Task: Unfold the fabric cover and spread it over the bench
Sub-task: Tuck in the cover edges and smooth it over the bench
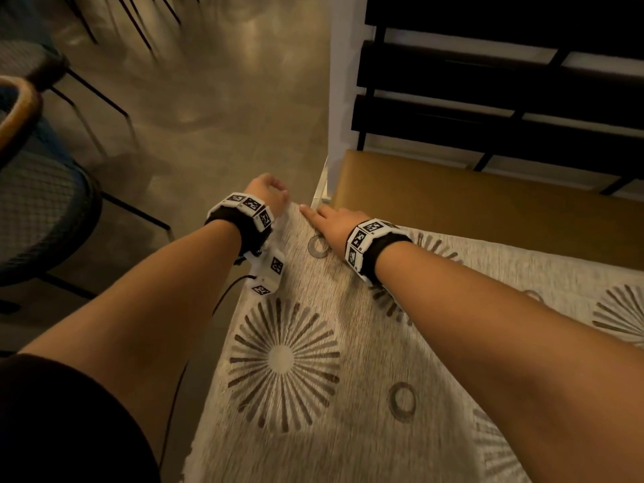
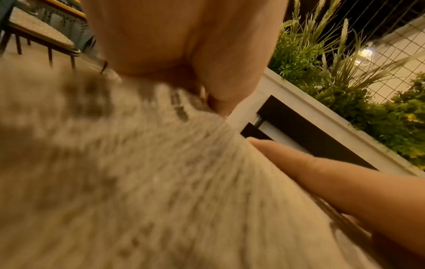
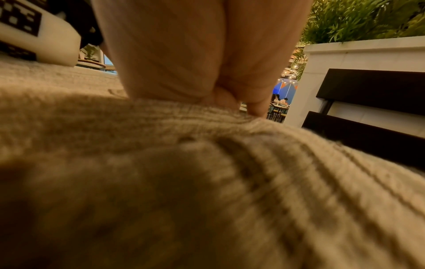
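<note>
The beige fabric cover (image 1: 366, 343), printed with sunbursts and rings, lies over the near part of the bench. The tan seat (image 1: 470, 203) beyond it is bare. My left hand (image 1: 266, 191) hangs off the bench's left end, and its curled fingers pinch the cover's far left corner. The left wrist view shows that pinch (image 2: 203, 92) on the blurred cloth (image 2: 138, 182). Just to its right, my right hand (image 1: 331, 223) lies flat on the cover with the forefinger (image 2: 310, 167) straight along the far edge. In the right wrist view the palm (image 3: 184, 54) presses on the cloth (image 3: 207, 182).
Dark backrest slats (image 1: 488, 109) run behind the seat, against a white planter wall (image 2: 322, 116) topped with green plants (image 2: 322, 63). Metal-legged chairs (image 1: 41, 210) stand on the floor (image 1: 209, 116) to the left of the bench.
</note>
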